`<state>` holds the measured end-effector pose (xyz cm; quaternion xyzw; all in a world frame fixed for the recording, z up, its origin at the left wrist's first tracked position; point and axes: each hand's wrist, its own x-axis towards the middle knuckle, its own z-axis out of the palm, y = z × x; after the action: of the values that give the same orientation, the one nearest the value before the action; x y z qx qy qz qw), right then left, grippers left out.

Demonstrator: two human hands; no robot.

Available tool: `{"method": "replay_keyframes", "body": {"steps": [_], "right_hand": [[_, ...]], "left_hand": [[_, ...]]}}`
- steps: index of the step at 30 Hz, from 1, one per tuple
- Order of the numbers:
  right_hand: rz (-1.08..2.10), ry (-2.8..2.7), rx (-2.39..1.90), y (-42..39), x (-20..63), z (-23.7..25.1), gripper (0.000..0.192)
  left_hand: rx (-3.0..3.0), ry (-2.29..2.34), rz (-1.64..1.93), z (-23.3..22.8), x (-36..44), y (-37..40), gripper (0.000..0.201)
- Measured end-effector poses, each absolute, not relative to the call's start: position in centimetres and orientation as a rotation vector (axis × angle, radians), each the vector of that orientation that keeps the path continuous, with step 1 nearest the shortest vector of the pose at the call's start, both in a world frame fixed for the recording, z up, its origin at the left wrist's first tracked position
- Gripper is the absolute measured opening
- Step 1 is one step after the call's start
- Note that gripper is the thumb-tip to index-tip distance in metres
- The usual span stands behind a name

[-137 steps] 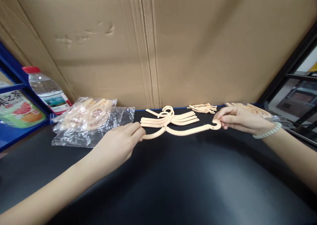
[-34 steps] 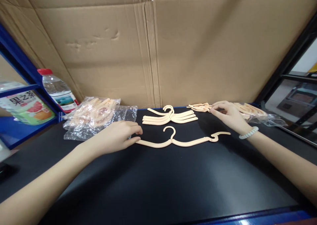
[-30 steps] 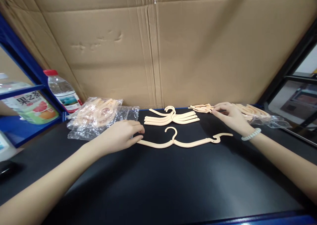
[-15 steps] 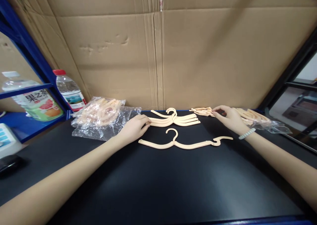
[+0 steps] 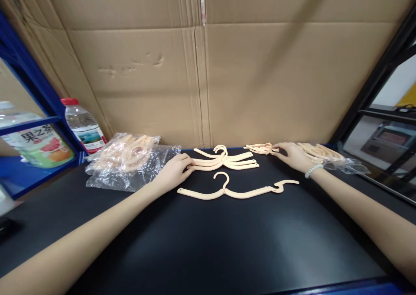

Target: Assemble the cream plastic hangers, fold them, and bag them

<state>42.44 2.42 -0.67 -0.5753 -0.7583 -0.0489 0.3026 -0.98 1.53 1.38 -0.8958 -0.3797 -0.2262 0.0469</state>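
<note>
A single cream plastic hanger [image 5: 237, 190] with a small hook piece on its right end lies flat on the black table [image 5: 208, 243]. Behind it sits a stack of the same hangers [image 5: 224, 158]. My left hand [image 5: 173, 171] rests at the left ends of that stack, fingertips touching them. My right hand [image 5: 292, 155], with a pale bead bracelet on the wrist, reaches a small pile of cream hook pieces [image 5: 261, 148], fingertips on it. Whether either hand grips anything is unclear.
A clear plastic bag of hangers [image 5: 125, 158] lies at the back left. Another bag with cream parts [image 5: 328, 156] lies at the back right. A water bottle [image 5: 82, 126] and a drink carton [image 5: 39, 145] stand on blue shelving. A cardboard wall [image 5: 208, 69] closes the back.
My left hand let go of the single hanger's left end and moved back to the stack. My right hand left the hanger's right end and went to the hook pile.
</note>
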Motion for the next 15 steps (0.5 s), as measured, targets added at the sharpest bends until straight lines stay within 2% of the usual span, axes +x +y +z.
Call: {"method": "replay_keyframes", "body": {"steps": [7, 15], "right_hand": [[-0.086, -1.949, -1.544, 2.6, 41.9, -1.1, 0.024], [0.168, -1.696, -1.472, 2.3, 41.3, -1.1, 0.017]], "left_hand": [[-2.754, -1.183, -0.686, 1.2, -0.8, 1.6, 0.020], [-2.762, -1.318, -0.690, 2.3, -0.9, 1.0, 0.011]]}}
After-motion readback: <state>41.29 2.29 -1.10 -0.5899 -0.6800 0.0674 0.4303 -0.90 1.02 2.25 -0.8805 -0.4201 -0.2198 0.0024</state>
